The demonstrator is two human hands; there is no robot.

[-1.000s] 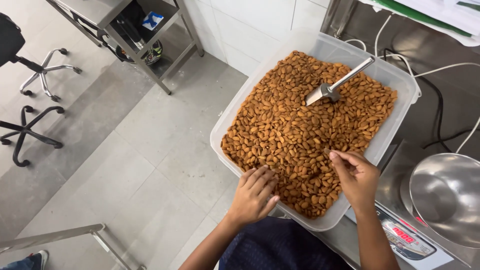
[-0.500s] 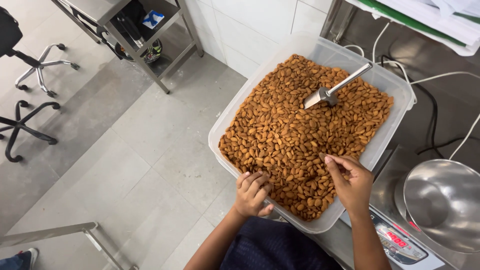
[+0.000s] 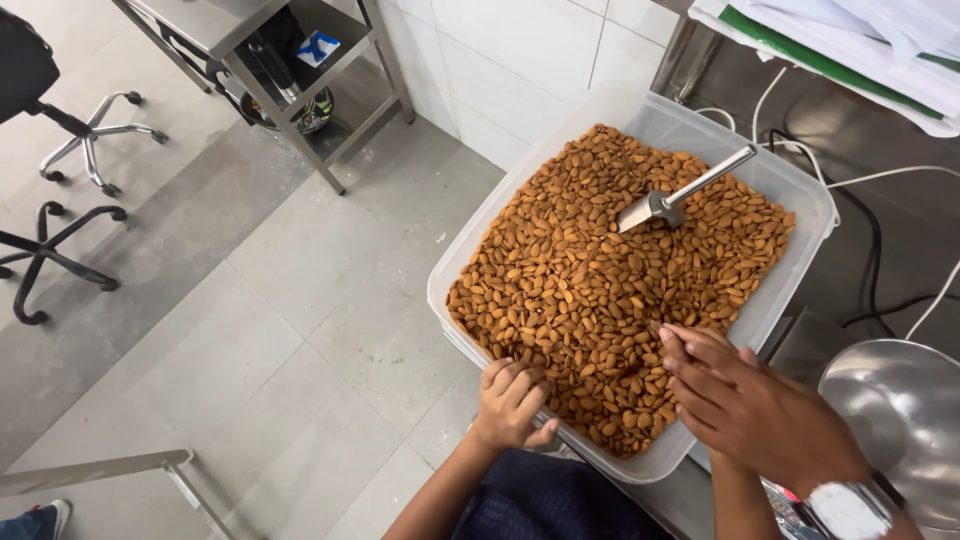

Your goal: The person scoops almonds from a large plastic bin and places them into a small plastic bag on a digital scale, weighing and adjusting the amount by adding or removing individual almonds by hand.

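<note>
A clear plastic tub (image 3: 800, 195) full of brown almonds (image 3: 590, 270) fills the middle of the head view. A metal scoop (image 3: 665, 203) lies half buried in the almonds at the far side. My left hand (image 3: 510, 402) is curled at the tub's near rim, fingers bent over the almonds at the edge. My right hand (image 3: 745, 405), with a white wristwatch (image 3: 850, 510), hovers over the near right corner, fingertips touching the almonds. Whether either hand holds almonds is hidden.
A shiny metal bowl (image 3: 900, 420) sits at the right on a scale (image 3: 790, 495). White and black cables (image 3: 880, 230) run behind the tub. A steel shelf unit (image 3: 290, 70) and office chair bases (image 3: 60, 230) stand on the tiled floor at left.
My right hand has slid toward the tub's near right corner. My left hand has curled tighter at the near rim.
</note>
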